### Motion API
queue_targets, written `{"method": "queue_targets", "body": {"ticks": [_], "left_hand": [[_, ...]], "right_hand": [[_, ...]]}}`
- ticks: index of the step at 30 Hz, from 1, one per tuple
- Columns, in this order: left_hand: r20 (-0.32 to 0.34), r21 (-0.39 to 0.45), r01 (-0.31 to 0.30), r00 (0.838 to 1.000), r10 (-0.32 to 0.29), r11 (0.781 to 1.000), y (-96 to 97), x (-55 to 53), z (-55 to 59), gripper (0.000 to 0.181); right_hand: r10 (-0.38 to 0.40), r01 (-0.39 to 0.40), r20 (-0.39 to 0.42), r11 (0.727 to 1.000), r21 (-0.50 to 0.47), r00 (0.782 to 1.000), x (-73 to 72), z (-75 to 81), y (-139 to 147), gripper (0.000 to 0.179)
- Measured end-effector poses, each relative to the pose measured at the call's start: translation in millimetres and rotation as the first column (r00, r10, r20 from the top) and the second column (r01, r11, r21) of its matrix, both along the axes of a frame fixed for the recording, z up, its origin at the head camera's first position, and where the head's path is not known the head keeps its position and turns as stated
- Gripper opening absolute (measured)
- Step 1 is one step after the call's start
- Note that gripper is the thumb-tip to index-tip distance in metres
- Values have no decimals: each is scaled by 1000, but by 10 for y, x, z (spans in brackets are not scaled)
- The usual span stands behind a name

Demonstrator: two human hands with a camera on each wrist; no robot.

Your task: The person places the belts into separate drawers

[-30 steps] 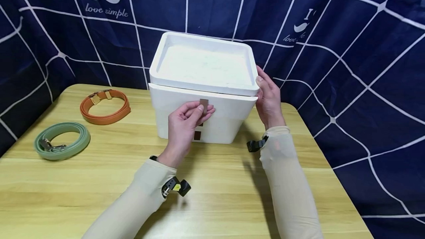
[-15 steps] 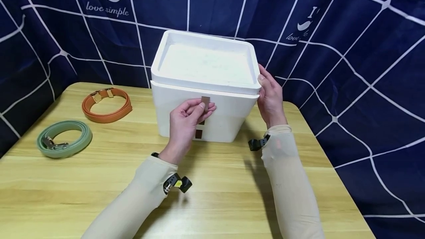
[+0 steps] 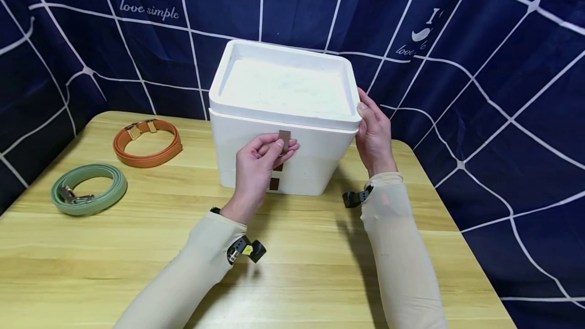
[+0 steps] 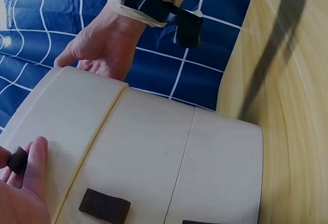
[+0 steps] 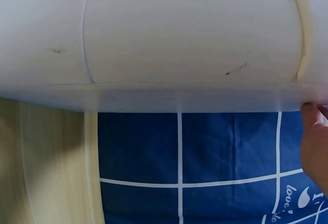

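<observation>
A white drawer box [image 3: 315,161] with a recessed top stands on the table, and brown pull tabs run down its front. In the head view, my left hand [image 3: 256,171] pinches the top drawer's brown tab [image 3: 284,138] between thumb and fingers. The top drawer [image 3: 242,128] sits almost flush under the lid rim. My right hand [image 3: 376,138] rests against the box's upper right side, its thumb touching near the top edge. The left wrist view shows the middle drawer's tab [image 4: 105,205] hanging free, and part of another at the lower edge.
On the wooden table [image 3: 137,248], a coiled orange belt [image 3: 148,159] and a coiled green belt [image 3: 107,199] lie left of the box. Dark blue cloth with white lines [image 3: 292,4] hangs behind and to the right.
The gap between the top drawer's front and the lid rim has narrowed as my left hand moved slightly inward with the tab. My right hand has stayed at the box's side.
</observation>
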State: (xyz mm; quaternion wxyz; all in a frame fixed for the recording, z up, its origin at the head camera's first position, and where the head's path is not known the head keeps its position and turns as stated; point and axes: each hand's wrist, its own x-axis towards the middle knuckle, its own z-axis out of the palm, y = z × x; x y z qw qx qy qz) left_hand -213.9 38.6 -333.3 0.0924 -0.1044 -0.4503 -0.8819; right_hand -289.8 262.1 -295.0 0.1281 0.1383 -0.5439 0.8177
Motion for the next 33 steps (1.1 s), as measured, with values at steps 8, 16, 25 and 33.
{"method": "queue_targets", "body": {"ticks": [8,16,25,33], "left_hand": [[2,-5,-1,1000,1,1000,-8,-9,-7,11],[4,8,8,1000,-8,1000,-13,-33,-7,10],[-1,14,6,1000,-6,1000,-51,-71,-29,9],[-19,38,45,999,-44,998,-23,-99,-23,7]], "right_hand": [[3,-3,7,1000,-9,1000,0,-10,-13,49],[-7,7,13,1000,-27,1000,-2,-10,-26,48],[9,-8,13,1000,-22,1000,-11,-10,-54,47],[1,0,24,999,-45,1000,10,12,-2,49]]}}
